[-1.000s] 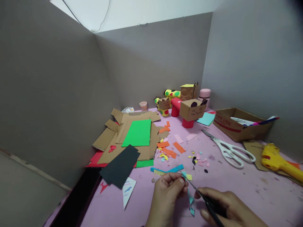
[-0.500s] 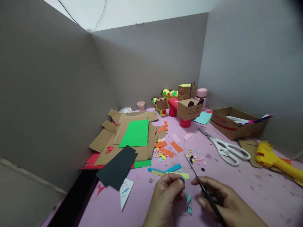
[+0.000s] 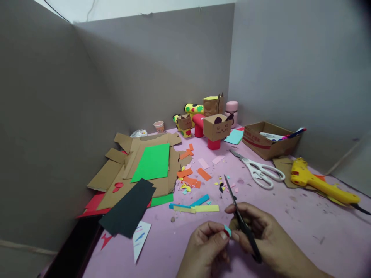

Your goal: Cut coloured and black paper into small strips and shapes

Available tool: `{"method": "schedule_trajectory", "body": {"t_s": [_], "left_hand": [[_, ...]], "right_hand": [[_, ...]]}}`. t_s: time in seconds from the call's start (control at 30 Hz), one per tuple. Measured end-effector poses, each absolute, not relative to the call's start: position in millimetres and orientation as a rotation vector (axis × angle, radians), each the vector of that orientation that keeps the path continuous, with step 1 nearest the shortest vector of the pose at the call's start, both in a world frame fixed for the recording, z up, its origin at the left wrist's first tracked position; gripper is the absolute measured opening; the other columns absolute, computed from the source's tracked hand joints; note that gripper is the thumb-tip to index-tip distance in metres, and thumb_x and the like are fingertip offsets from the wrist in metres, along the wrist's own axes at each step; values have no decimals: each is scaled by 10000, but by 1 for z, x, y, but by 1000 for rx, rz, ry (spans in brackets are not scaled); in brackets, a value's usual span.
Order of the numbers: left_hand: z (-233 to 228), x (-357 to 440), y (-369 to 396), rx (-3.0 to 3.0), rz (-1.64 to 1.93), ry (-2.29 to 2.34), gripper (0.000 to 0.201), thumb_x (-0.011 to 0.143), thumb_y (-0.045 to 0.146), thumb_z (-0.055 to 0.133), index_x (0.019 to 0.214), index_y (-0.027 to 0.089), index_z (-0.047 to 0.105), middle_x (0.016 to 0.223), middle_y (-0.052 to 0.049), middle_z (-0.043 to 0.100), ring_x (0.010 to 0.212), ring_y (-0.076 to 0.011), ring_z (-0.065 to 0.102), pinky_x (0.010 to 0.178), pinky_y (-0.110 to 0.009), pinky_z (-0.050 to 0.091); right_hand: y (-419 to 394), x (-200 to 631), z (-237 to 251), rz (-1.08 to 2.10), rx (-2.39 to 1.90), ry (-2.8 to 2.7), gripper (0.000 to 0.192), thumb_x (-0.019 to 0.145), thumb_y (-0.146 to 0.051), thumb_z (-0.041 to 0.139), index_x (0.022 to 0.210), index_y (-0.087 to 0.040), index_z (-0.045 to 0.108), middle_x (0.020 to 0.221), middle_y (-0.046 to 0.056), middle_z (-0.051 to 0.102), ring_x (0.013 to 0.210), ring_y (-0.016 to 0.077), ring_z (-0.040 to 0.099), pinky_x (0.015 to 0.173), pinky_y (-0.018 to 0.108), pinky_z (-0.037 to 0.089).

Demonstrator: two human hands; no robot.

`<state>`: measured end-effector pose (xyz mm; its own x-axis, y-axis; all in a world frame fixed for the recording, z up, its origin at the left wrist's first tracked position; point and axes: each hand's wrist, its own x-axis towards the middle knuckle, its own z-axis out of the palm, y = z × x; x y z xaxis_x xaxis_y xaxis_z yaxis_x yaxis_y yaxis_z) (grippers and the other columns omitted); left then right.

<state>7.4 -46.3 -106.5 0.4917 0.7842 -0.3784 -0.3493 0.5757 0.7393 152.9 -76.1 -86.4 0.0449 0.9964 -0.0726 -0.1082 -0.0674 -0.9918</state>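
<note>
Between the two hands, low in the view, sits a small teal scrap point(image 3: 227, 230); the left hand point(image 3: 207, 247) pinches it between thumb and fingertips, held up off the pink table point(image 3: 304, 231); the right hand point(image 3: 261, 235) is closed round the dark handles of the small scissors point(image 3: 239, 218), whose blades point up and away from the hands, tips together as far as can be seen and clear of the scrap; so the scrap looks mid-trim, gripped but with no cut being made on it now.

Just beyond the hands lie cut strips, a yellow strip point(image 3: 206, 208) and a blue strip point(image 3: 199, 200) side by side, which suggests several pieces are already cut; further off is a scatter of orange bits point(image 3: 203, 173) and tiny coloured offcuts point(image 3: 223, 185); to the left of the hands lie a black sheet point(image 3: 127, 210), a green sheet point(image 3: 152, 162) and flat cardboard point(image 3: 107, 175); to the right, well apart, lie white scissors point(image 3: 257, 170) and a yellow glue gun point(image 3: 315, 181); far beyond stand box figures point(image 3: 216, 127) with drawn faces, apparently finished, near a carton point(image 3: 268, 141).

By this showing much cutting and some building is done; whether the teal scrap needs more shaping cannot be told, and it is not yet stuck to anything.
</note>
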Motion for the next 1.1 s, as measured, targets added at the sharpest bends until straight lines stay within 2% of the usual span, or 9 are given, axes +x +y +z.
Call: {"method": "schedule_trajectory", "body": {"t_s": [0.1, 0.2, 0.3, 0.43, 0.6, 0.83, 1.1], "left_hand": [[-103, 6, -43, 742, 767, 791, 337, 582, 440, 795, 633, 142, 646, 572, 13, 586, 448, -57, 440, 481, -206, 283], [-98, 4, -42, 861, 805, 857, 370, 609, 494, 757, 708, 150, 663, 562, 16, 568, 480, -75, 437, 498, -212, 290], [-95, 1, -41, 1015, 799, 940, 325, 614, 449, 761, 695, 154, 651, 550, 21, 548, 501, -89, 436, 509, -219, 304], [-93, 0, -40, 1130, 782, 961, 277, 665, 404, 715, 619, 152, 610, 539, 13, 547, 504, -102, 450, 507, -223, 320], [-92, 2, -41, 1142, 811, 972, 268, 658, 404, 717, 733, 152, 660, 584, 1, 577, 534, -115, 481, 518, -223, 336], [-94, 0, -40, 1183, 732, 981, 182, 680, 310, 687, 621, 147, 631, 511, 21, 532, 477, -90, 416, 485, -212, 300], [-95, 1, -39, 1112, 879, 939, 209, 693, 362, 699, 635, 168, 647, 531, 14, 559, 499, -111, 471, 513, -229, 358]], "right_hand": [[-75, 152, -85, 1332, -1184, -1035, 298, 644, -190, 725, 925, -200, 624, 595, -55, 579, 535, 122, 547, 527, 235, 434], [-76, 151, -83, 1365, -1159, -1010, 303, 620, -133, 707, 904, -197, 624, 574, -68, 566, 521, 107, 510, 518, 219, 409], [-76, 152, -79, 1353, -1187, -1050, 292, 628, -146, 707, 906, -182, 625, 559, -76, 530, 511, 99, 460, 504, 218, 385], [-75, 156, -77, 1313, -1202, -1070, 302, 657, -188, 711, 945, -174, 624, 578, -67, 527, 522, 102, 461, 511, 225, 392], [-74, 157, -77, 1297, -1255, -1160, 271, 633, -134, 666, 898, -185, 657, 583, -67, 516, 530, 107, 457, 518, 227, 373], [-75, 158, -80, 1265, -1212, -1127, 285, 677, -149, 664, 958, -190, 634, 566, -68, 538, 513, 106, 471, 510, 231, 395], [-72, 157, -80, 1345, -1176, -972, 356, 656, -210, 741, 973, -195, 580, 569, -90, 529, 470, 83, 454, 458, 204, 362]]}}
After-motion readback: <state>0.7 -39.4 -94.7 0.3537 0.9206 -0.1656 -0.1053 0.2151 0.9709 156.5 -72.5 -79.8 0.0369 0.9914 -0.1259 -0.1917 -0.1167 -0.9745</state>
